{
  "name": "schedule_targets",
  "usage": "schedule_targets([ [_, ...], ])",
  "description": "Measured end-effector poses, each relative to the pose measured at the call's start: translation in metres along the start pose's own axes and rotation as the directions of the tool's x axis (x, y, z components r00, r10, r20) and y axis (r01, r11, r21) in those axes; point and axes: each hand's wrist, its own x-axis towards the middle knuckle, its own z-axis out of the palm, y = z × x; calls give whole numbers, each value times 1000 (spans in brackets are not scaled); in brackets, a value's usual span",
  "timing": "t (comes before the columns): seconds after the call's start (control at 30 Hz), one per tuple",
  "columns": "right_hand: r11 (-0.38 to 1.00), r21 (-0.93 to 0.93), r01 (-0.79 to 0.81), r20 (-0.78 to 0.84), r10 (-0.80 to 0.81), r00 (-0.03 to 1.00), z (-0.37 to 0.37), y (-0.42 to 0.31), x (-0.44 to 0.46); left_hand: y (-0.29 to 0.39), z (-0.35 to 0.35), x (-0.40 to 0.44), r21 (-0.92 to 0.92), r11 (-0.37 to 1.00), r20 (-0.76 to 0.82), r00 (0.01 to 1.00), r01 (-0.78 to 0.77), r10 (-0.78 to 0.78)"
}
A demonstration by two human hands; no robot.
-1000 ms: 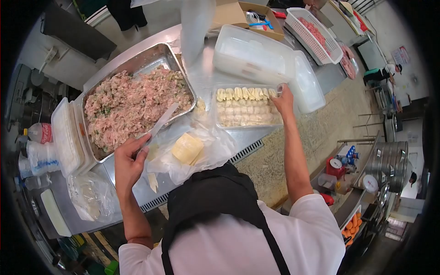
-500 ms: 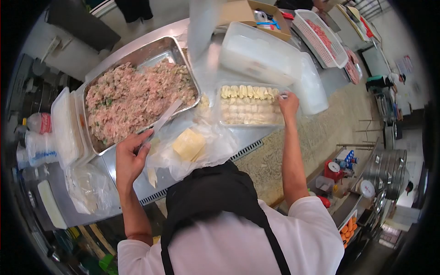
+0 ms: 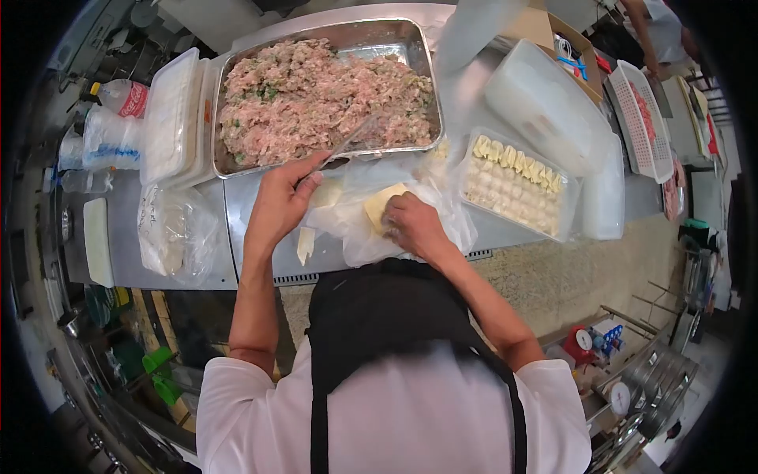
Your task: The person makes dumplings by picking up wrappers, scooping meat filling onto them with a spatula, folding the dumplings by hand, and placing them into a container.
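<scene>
My left hand [image 3: 290, 193] is closed on the handle end of a flat spatula [image 3: 347, 139], whose blade reaches over the front edge of a metal tray [image 3: 440, 118] of minced meat [image 3: 316, 95]. At the stack of yellow wrappers [image 3: 379, 207], which lies on crumpled plastic [image 3: 351, 237], my right hand [image 3: 412, 223] rests with its fingers curled together on the stack. Whether a single wrapper is pinched is hidden. To the right is a clear container [image 3: 564, 221] with rows of dumplings [image 3: 513, 186].
Plastic boxes [image 3: 545, 110] lie behind the dumplings. A white basket [image 3: 643, 126] holds red meat. Stacked lids [image 3: 170, 118], a bottle [image 3: 122, 96] and a plastic bag [image 3: 178, 233] are at the left. Another person [image 3: 659, 31] stands at the back right.
My right hand has moved from the dumpling container left to the wrapper stack. The view has turned, so the table's things appear shifted. My left hand still holds the spatula.
</scene>
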Motion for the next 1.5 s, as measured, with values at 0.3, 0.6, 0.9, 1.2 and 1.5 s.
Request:
schedule_targets([
  [0.3,845,505,-174,-136,277,951,-22,16,4,-4,-19,25,446,894,-37,997,-40,63],
  [0.6,-89,995,37,18,552,834,-51,28,-19,-32,38,100,660,684,295,944,-311,145],
  [0.9,-389,890,238,27,566,824,-50,39,-45,-3,26,108,570,710,321,908,-413,271],
  [1.2,-254,939,230,-29,611,791,-62,46,-54,4,11,116,695,637,276,942,-333,192],
  [1.5,-333,907,256,0,609,793,-61,49,-47,-27,2,107,563,811,300,954,-157,-24],
])
